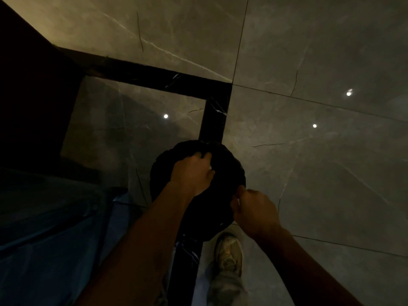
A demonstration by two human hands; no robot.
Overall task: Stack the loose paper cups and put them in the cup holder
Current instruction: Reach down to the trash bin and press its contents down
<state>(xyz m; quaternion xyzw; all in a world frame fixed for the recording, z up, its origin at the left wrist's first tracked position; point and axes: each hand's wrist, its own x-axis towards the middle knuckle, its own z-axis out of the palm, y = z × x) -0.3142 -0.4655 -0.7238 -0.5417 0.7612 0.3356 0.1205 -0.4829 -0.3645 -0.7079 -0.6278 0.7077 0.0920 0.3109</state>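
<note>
Your left hand (193, 173) is closed on the far rim of a round black object (220, 164) at lower centre of the frame, and your right hand (254, 208) pinches its near right edge. No paper cups or cup holder show. A pale shoe (228, 252) stands below on the grey marble floor (309, 62).

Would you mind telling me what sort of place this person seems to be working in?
Probably a dim indoor lobby or commercial interior: polished grey marble floor with black inlay strips and reflected ceiling spotlights. Both hands grip a round black object, perhaps a bin liner.
</note>
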